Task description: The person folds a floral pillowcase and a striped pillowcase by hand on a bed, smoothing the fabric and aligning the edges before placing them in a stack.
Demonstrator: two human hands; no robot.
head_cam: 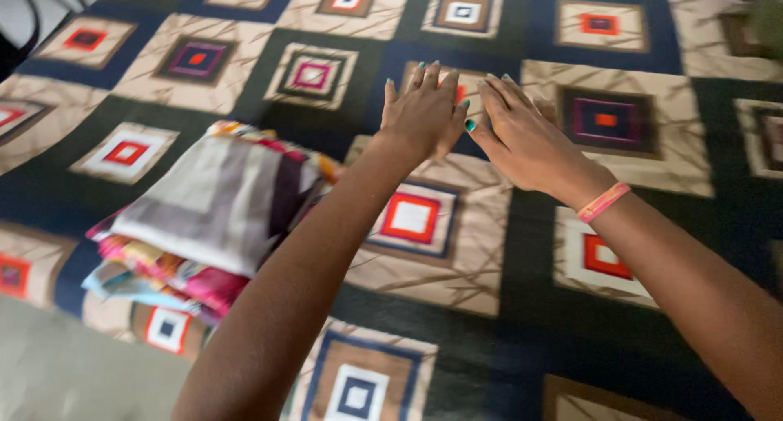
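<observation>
Both of my arms reach forward over a large patterned bedspread (457, 258) with beige, dark green and navy squares. My left hand (422, 111) lies flat on the cloth, fingers together and pointing away from me. Right beside it, almost touching, my right hand (522, 135) also presses palm-down on the bedspread. A pink band (603, 201) circles my right wrist. Neither hand holds anything.
A stack of folded colourful cloths (204, 217), topped by a grey and purple piece, rests on the bedspread at the left, close to my left forearm. A plain greenish surface (65, 372) shows at the bottom left corner.
</observation>
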